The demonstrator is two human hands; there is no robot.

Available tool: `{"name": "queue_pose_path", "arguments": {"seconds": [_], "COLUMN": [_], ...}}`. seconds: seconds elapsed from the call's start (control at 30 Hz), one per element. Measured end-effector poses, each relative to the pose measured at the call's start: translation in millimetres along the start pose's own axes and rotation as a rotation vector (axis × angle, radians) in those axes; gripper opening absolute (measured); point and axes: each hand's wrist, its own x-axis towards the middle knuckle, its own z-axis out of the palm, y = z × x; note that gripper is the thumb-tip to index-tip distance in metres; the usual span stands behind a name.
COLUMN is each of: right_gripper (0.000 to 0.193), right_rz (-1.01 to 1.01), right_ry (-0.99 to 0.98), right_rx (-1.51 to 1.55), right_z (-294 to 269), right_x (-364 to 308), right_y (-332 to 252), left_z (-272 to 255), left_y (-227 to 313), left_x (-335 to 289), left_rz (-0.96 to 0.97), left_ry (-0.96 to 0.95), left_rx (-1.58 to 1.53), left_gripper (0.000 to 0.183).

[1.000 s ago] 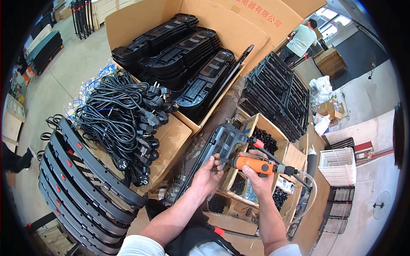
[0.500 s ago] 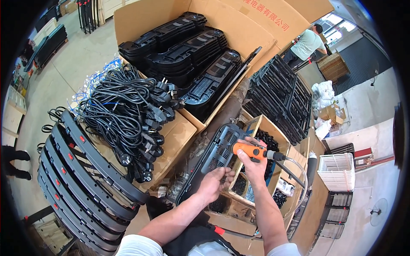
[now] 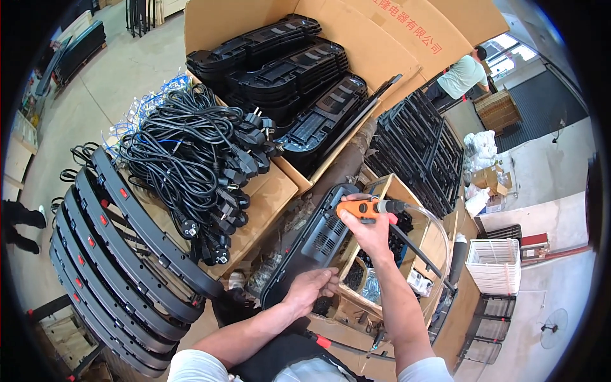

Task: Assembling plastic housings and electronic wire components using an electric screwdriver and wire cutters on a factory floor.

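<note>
My right hand grips an orange power screwdriver with a clear hose at its rear. The tool is over the far end of a long black plastic panel with vent slots. Its tip is hidden. By the panel's near right edge, my left hand has its fingers curled together. Whatever they may hold is too small to make out. To the right of the panel stands a wooden bin with compartments of small black parts and screws.
Bundled black power cords lie on a carton to the left. Curved black frames stack beside them. A large open carton holds stacked black panels. Black frames stand behind the bin. A person works far right.
The screwdriver in my right hand has moved up and left, toward the panel's far end. My left hand has drawn back nearer to me. The whole view has shifted slightly.
</note>
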Motion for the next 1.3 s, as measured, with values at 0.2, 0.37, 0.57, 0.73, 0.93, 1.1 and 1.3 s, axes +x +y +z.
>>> {"name": "queue_pose_path", "arguments": {"seconds": [0.2, 0.37, 0.57, 0.73, 0.93, 1.1, 1.3], "right_gripper": [0.041, 0.05, 0.053, 0.053, 0.053, 0.054, 0.054], "right_rz": [0.019, -0.051, 0.146, 0.133, 0.142, 0.126, 0.078], "right_ry": [-0.038, 0.04, -0.021, 0.001, -0.037, -0.05, -0.024], "right_rx": [0.034, 0.131, 0.295, 0.342, 0.337, 0.322, 0.268], "right_z": [-4.4, -1.8, -12.2, -12.1, -13.3, -2.6, 28.4], "right_x": [1.9, -39.6, -156.8, -184.7, -194.8, -196.6, -186.4], "right_y": [-0.7, -12.5, -46.5, -34.0, -41.1, -41.7, -22.1], "left_z": [-15.2, -17.8, -25.9, -23.0, -29.9, -40.4, -25.9], "left_y": [-17.7, -13.6, -10.5, -12.3, -14.5, -23.6, -25.7], "left_x": [-14.9, -25.5, -38.7, -44.6, -55.3, -60.6, -73.3], "left_rz": [0.003, -0.004, 0.056, 0.067, 0.059, 0.043, 0.067], "left_ry": [0.066, 0.175, 0.176, 0.119, 0.054, -0.13, 0.095], "left_rx": [-0.089, -0.232, -0.497, -0.517, -0.435, -0.532, -0.24], "left_gripper": [0.03, 0.032, 0.034, 0.033, 0.03, 0.042, 0.037]}}
